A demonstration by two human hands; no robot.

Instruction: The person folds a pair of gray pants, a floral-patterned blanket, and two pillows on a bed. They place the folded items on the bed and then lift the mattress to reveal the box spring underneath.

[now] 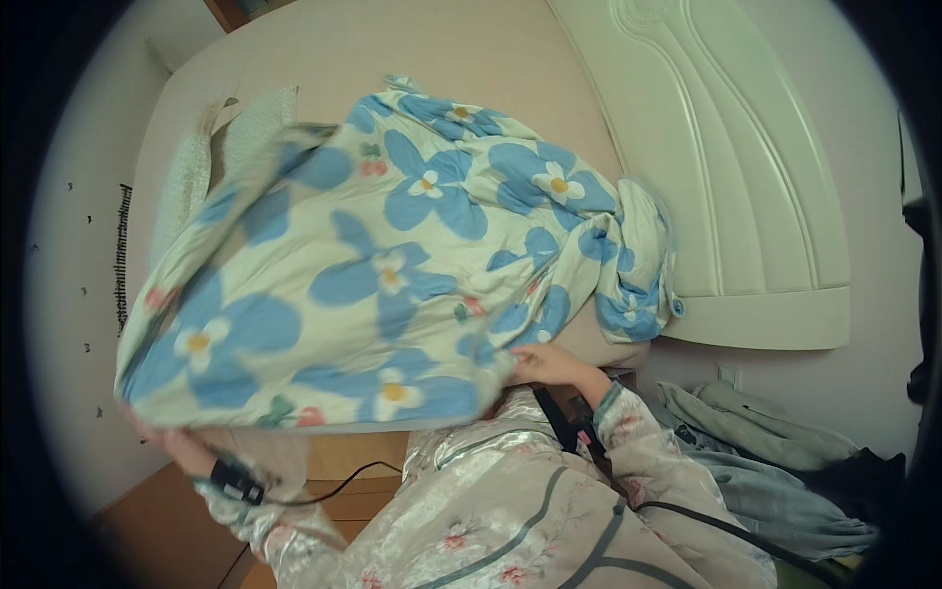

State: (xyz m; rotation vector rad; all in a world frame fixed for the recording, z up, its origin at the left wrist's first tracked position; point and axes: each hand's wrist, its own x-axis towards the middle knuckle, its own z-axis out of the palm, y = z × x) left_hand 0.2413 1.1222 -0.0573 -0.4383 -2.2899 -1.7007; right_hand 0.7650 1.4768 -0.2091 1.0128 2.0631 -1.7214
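Observation:
A cream quilt with large blue flowers (pixel 434 191) spreads across the bed before me, its near part blurred and lifted. My left hand (pixel 165 438) grips the quilt's near left corner, with the fingers partly hidden by the cloth. At the near right, my right hand (pixel 544 364) pinches another part of the same edge. The quilt hangs stretched between both hands. Its far right end lies bunched and wrinkled against the headboard (pixel 736 184).
Pale bed sheet (pixel 471 44) shows beyond the quilt. Folded whitish textured fabric (pixel 254 129) lies at the left. Clothes (pixel 780 486) are piled at the lower right. Black cables (pixel 736 534) run from my wrist areas. Wooden floor (pixel 162 508) shows at the lower left.

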